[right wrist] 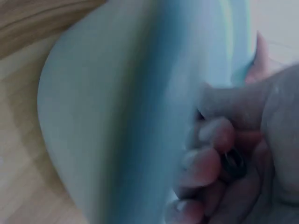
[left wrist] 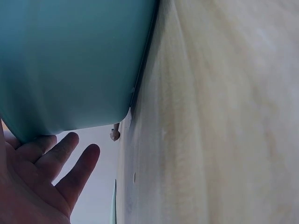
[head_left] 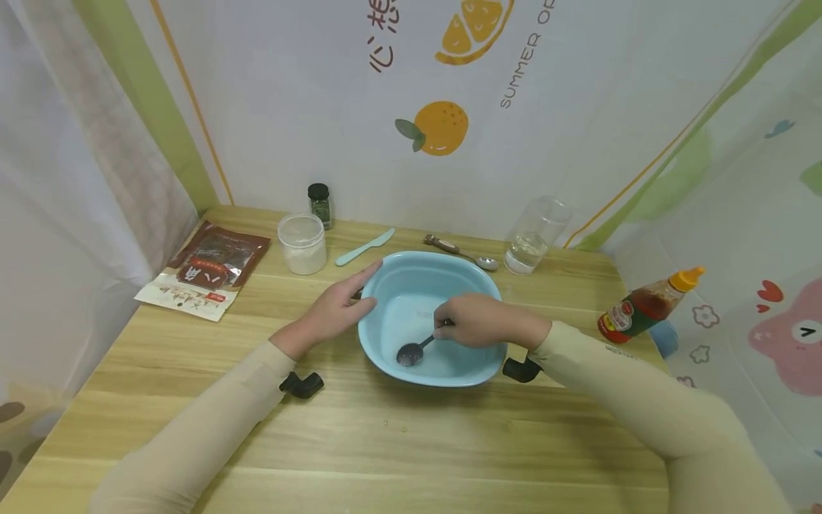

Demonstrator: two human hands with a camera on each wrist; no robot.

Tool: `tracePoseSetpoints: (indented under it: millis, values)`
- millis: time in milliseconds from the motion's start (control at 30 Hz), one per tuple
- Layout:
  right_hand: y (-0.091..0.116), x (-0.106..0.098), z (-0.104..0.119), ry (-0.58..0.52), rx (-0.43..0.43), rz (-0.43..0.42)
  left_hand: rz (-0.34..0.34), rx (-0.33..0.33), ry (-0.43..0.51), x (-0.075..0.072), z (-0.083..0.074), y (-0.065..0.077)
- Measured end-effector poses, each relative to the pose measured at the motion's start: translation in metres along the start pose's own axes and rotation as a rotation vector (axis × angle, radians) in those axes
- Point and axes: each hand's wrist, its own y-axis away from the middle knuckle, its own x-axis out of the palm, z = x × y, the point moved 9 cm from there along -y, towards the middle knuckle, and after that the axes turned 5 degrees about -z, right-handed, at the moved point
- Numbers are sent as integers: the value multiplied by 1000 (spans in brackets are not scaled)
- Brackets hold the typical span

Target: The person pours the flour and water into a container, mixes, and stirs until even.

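Note:
A light blue basin (head_left: pixel 430 285) stands on the wooden table. My right hand (head_left: pixel 472 320) is inside it and grips the handle of a dark spoon (head_left: pixel 409 355). The spoon's bowl is low in the basin, near its front left. In the right wrist view the fingers (right wrist: pixel 201 168) curl round the handle, whose end shows in the palm. My left hand (head_left: pixel 337 308) is at the basin's left side, its thumb by the rim. In the left wrist view, extended fingers (left wrist: pixel 77 175) spread below the basin's outer wall (left wrist: pixel 70 60), some touching it; the thumb is hidden.
Along the back are a jar of white powder (head_left: pixel 303 246), a herb bottle (head_left: pixel 320 206), a pale green knife (head_left: pixel 364 248), a metal spoon (head_left: pixel 486 263) and a glass (head_left: pixel 528 246) with clear liquid. A brown packet (head_left: pixel 208 271) lies left; a sauce bottle (head_left: pixel 642 310) stands right.

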Motion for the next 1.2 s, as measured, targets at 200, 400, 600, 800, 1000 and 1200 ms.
tracePoseSetpoints:
  millis: [200,400,600,800,1000,1200]
  values:
    - [-15,-5,-7,1,136,-43,0,2,5,1,0,0]
    - [-16,-22,-27,104,270,-129,5,4,19,1,-2,-2]
    - [-18,-25,-32,111,288,-138,3,-3,21,1,0,-1]
    - [-21,-16,-12,77,101,-56,-5,-9,21,0,2,2]
    - [-11,-13,-6,122,-31,16,-12,-5,27,0,2,3]
    - [5,-29,-20,220,7,-45,-7,-5,29,0,3,1]
